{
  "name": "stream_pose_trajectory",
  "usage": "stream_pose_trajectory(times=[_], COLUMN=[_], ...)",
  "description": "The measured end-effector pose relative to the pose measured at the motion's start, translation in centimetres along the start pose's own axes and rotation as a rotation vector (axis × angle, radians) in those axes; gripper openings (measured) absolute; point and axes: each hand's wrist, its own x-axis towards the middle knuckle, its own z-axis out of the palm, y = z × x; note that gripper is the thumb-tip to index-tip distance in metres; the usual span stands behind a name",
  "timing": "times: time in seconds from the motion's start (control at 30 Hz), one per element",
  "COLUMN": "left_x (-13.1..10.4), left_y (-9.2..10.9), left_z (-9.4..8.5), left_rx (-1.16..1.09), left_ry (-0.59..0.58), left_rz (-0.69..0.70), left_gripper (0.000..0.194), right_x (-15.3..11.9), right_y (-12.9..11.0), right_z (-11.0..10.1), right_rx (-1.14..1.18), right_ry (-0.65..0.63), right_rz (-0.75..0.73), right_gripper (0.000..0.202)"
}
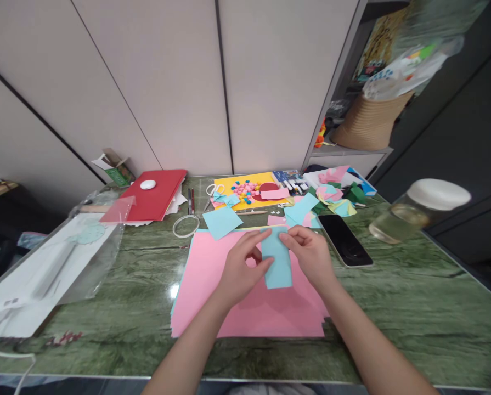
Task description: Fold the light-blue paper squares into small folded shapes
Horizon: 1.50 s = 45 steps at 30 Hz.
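We see a blue slip [277,263] held over pink paper [245,307] on the counter [393,296]. The left hand [239,271] pinches its left edge; the right hand [309,255] grips its top right corner. A phone [344,238] lies at two o'clock, tape [185,225] at ten.

Both hands [276,263] pinch blue paper [277,262], maybe folded

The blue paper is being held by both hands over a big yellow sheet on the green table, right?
Not quite. In the head view both hands, left hand and right hand, hold the blue paper, but the big sheet under it is pink, not yellow, on the green table.
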Motion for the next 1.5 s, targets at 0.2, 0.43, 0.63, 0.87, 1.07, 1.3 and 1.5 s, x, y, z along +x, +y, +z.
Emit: stream_pose_trajectory(times=[0.2, 0.43, 0.63, 0.87, 1.07, 1.3, 1.5], left_x=[0.05, 0.2, 0.21, 0.24, 0.22, 0.24, 0.28], left_y=[-0.21, -0.13, 0.01, 0.09, 0.3, 0.18, -0.05], left_z=[-0.06, 0.02, 0.07, 0.19, 0.19, 0.3, -0.1], left_rx=[-0.018, -0.008, -0.011, -0.04, -0.063, -0.077, -0.083], left_ry=[0.009, 0.022, 0.003, -0.038, -0.051, -0.036, 0.009], left_rz=[-0.006, -0.042, -0.045, -0.063, -0.077, -0.091, -0.092], left_gripper=[0.044, 0.042, 0.044, 0.045, 0.045, 0.045, 0.046], right_x=[0.06, 0.18, 0.29, 0.23, 0.03, -0.22, 0.43], right_y=[0.15, 0.27, 0.21, -0.06, 0.0, -0.33, -0.47], right_z=[-0.06, 0.02, -0.47, -0.27, -0.08, 0.37, -0.39], right_rx=[0.095, 0.16, 0.178, 0.162, 0.037, -0.012, 0.055], right_ry=[-0.03, -0.027, 0.015, 0.023, 0.063, 0.092, -0.103], right_rz=[0.028, 0.068, 0.086, -0.011, -0.079, -0.041, 0.061], right_gripper=[0.024, 0.019, 0.015, 0.018, 0.02, 0.021, 0.028])
